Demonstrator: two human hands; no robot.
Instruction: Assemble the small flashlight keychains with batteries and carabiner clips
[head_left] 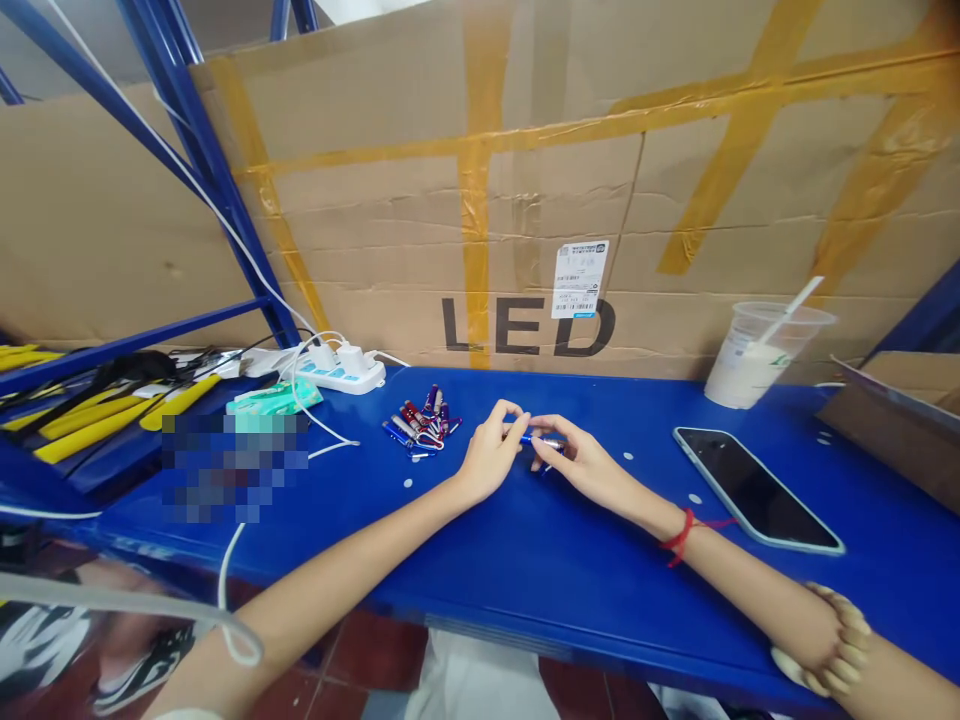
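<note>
Between my two hands is a small blue metal cylinder with a silver band, which looks like a mini keychain flashlight (pixel 553 443). My right hand (pixel 589 465) has its fingers closed around it. My left hand (pixel 489 452) pinches at its left end, thumb and fingertips together; the fingers partly hide that end. To the left of my hands, a small pile of similar mini flashlights (pixel 424 422) in blue, red, purple and grey, with clips on them, lies on the blue table (pixel 487 590).
A phone (pixel 757 490) and a plastic cup with a straw (pixel 761 355) stand to the right, beside an open cardboard box (pixel 900 420). Behind is a large taped carton (pixel 375 230). A white power strip (pixel 349 372), cables, a green packet (pixel 274 398) and yellow-handled tools (pixel 97 415) are left.
</note>
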